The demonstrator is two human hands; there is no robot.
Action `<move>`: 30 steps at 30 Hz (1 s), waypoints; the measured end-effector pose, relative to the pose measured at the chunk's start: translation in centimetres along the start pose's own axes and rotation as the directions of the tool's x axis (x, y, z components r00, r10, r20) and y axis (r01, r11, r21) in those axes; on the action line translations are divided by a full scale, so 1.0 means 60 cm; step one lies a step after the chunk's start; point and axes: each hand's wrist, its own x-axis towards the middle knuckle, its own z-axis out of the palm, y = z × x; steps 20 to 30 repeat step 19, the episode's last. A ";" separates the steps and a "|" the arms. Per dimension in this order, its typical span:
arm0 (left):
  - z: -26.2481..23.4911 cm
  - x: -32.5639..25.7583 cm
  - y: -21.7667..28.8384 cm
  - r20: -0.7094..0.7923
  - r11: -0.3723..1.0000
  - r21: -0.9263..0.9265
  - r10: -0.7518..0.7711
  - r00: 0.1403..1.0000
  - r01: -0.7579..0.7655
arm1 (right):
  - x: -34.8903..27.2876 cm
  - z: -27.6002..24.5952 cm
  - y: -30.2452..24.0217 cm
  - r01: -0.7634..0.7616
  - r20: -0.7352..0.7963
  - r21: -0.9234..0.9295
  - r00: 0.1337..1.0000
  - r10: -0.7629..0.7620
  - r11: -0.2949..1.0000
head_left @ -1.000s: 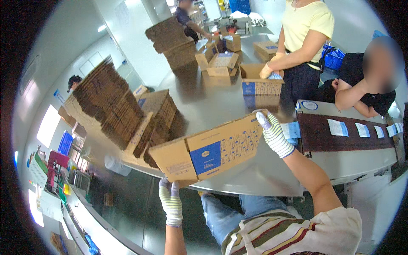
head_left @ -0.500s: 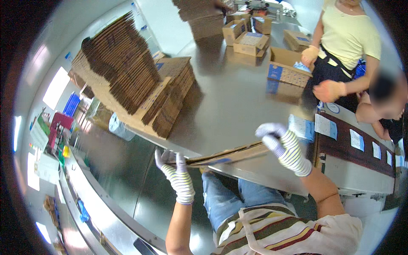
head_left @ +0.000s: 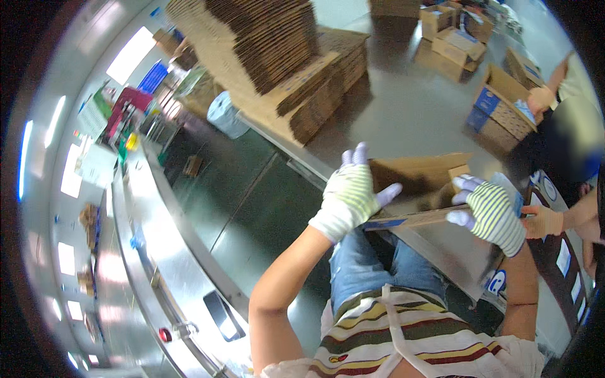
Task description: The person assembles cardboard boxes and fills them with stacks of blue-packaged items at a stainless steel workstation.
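Both gloved hands on one cardboard box (head_left: 419, 189), held up above the near edge of the metal table (head_left: 403, 120), over the lap. Left hand (head_left: 348, 195) wrapped over the box's left end, fingers spread on top, thumb inside the opening. Right hand (head_left: 488, 211) clamped on the right end, just beside a small upright flap. Box already pulled open from flat into a hollow sleeve, to judge by the dark inside; flaps seemingly not yet folded shut, nothing inside as far as visible. Big stack of flat boxes (head_left: 271, 57) waiting at the far left corner. Open boxes (head_left: 498, 113) near the far right edge, beside another person's hand (head_left: 541, 222).
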 end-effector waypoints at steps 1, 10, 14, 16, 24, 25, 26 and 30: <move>0.004 -0.002 -0.003 -0.041 0.995 0.092 0.031 0.999 -0.028 | 0.009 -0.006 -0.002 0.008 0.037 0.007 0.999 -0.008 1.000; -0.007 -0.051 0.067 0.005 0.942 0.145 0.304 0.952 -0.302 | 0.016 0.015 0.007 0.106 -0.021 0.101 0.994 -0.105 0.989; 0.008 0.010 0.065 0.419 0.940 -0.012 0.315 0.852 -0.341 | 0.011 0.033 0.035 0.056 -0.013 0.062 0.998 -0.055 0.997; 0.019 0.040 0.051 0.477 0.935 -0.063 0.337 0.812 -0.350 | 0.022 0.024 0.036 0.049 0.049 0.025 0.998 -0.050 0.999; 0.078 0.053 0.043 0.307 0.964 0.105 0.201 0.930 -0.244 | 0.088 0.050 0.021 -0.052 0.186 -0.109 0.980 0.072 0.993; 0.078 0.053 0.043 0.307 0.964 0.105 0.201 0.930 -0.244 | 0.088 0.050 0.021 -0.052 0.186 -0.109 0.980 0.072 0.993; 0.078 0.053 0.043 0.307 0.964 0.105 0.201 0.930 -0.244 | 0.088 0.050 0.021 -0.052 0.186 -0.109 0.980 0.072 0.993; 0.078 0.053 0.043 0.307 0.964 0.105 0.201 0.930 -0.244 | 0.088 0.050 0.021 -0.052 0.186 -0.109 0.980 0.072 0.993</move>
